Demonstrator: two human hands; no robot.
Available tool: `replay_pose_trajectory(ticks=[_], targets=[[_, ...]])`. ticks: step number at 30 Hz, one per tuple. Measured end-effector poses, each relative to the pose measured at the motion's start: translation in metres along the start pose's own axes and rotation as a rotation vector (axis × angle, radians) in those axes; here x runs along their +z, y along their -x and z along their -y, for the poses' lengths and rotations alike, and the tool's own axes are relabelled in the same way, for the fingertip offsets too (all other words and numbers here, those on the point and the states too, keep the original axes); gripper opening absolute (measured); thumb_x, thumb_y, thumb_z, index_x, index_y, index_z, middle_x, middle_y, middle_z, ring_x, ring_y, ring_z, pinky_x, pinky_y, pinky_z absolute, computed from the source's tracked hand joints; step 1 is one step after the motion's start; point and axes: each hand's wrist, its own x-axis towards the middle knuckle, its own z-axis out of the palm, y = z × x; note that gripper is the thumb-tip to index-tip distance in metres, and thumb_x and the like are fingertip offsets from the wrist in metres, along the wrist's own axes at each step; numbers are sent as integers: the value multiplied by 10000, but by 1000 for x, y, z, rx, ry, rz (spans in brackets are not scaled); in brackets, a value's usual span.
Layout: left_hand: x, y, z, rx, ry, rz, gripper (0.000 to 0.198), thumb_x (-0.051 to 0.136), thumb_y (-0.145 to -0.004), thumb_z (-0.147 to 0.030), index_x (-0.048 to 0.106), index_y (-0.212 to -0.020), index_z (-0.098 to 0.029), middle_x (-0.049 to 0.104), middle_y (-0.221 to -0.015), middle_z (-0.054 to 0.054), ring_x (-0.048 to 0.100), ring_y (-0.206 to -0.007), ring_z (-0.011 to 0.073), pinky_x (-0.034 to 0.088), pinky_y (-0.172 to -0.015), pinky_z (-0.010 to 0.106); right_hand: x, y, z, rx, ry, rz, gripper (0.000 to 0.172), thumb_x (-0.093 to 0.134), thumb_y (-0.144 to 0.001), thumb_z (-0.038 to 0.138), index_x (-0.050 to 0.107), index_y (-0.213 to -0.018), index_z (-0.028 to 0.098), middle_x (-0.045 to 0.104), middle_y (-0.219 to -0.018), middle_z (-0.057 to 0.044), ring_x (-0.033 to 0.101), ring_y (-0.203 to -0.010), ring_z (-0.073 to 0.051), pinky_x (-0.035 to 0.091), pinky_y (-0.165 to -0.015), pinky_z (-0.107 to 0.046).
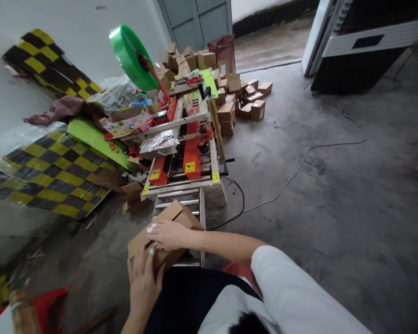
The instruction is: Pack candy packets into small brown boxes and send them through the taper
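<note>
A brown cardboard box (191, 219) rests tilted on the near end of a roller conveyor (202, 204), right in front of my body. My right hand (169, 235) reaches in from the right and lies on the box's top flaps, its fingers bent over them. At the box's near left side is my left hand (143, 273), fingers spread and touching the cardboard. Just beyond the box stands a taping machine (193, 157) with red guides, and a large green tape roll (132, 56) is mounted on its left.
Small cartons (227, 113) are piled on the floor behind the machine. Yellow-and-black checkered stacks (55, 169) lean at the left. A cable (299, 164) crosses the floor at the right. A red object (52, 304) is at the lower left.
</note>
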Motion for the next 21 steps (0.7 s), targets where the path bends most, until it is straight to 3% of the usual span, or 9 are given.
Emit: replay_pose_trajectory(ticks=[2, 3, 6, 8, 12, 15, 17, 21], targets=[[-13, -11, 10, -65, -67, 49, 1043, 639, -839, -610, 141, -1593, -91, 72, -1655, 317, 87, -1539, 499, 254, -1156, 726, 2, 2, 0, -29, 2, 9, 355, 512, -1000, 299, 583, -1281, 94, 623, -1389, -153, 508, -1327, -251, 320, -1162, -351], [-17, -22, 16, -75, -87, 119, 1237, 708, -715, -708, 150, -1570, -8, 12, -1630, 377, 34, -1515, 562, 238, -1142, 743, 4, 2, 0, -45, 0, 12, 363, 515, -994, 278, 586, -1278, 63, 628, -1368, -175, 520, -1311, -264, 330, -1159, -366], [-21, -55, 35, -14, -67, 509, 1430, 801, -446, -781, 287, -1519, 13, 133, -1599, 405, 108, -1472, 624, 216, -1140, 731, 8, 0, -5, -94, 4, 6, 372, 516, -986, 243, 597, -1270, 18, 633, -1342, -208, 542, -1289, -288, 354, -1156, -412], [-19, -70, 42, 16, -26, 634, 1394, 787, -449, -775, 314, -1511, -5, 267, -1570, 366, 239, -1458, 569, 251, -1157, 667, 9, -3, -10, -124, 20, -36, 355, 546, -969, 248, 625, -1237, 30, 656, -1301, -202, 563, -1261, -288, 383, -1144, -424], [-18, -75, 22, -68, -55, 565, 1161, 708, -611, -765, 387, -1492, -79, 457, -1442, 263, 480, -1301, 418, 394, -1073, 514, 8, 11, -23, -147, -42, -238, 315, 573, -925, 196, 661, -1218, 123, 678, -1257, -150, 582, -1220, -263, 406, -1137, -448], [-13, -76, -9, -337, -198, 474, 1108, 672, -665, -783, 397, -1513, -126, 491, -1378, 255, 530, -1197, 416, 425, -980, 506, 14, 49, -34, 92, -164, -526, 360, 517, -952, 181, 642, -1290, 191, 641, -1321, -134, 559, -1246, -255, 405, -1135, -489], [-8, -84, -26, -471, -253, 440, 1103, 662, -684, -791, 377, -1538, -155, 503, -1348, 254, 544, -1159, 422, 428, -948, 502, 23, 82, -40, 296, -238, -642, 378, 497, -970, 197, 623, -1326, 196, 627, -1316, -146, 554, -1245, -257, 442, -1099, -483], [6, -120, -42, -588, -253, 424, 1085, 653, -692, -811, 373, -1548, -205, 523, -1297, 248, 554, -1134, 438, 425, -934, 506, 44, 146, -51, 542, -363, -571, 435, 479, -952, 180, 583, -1373, 192, 629, -1260, -147, 582, -1192, -255, 506, -1033, -462]])
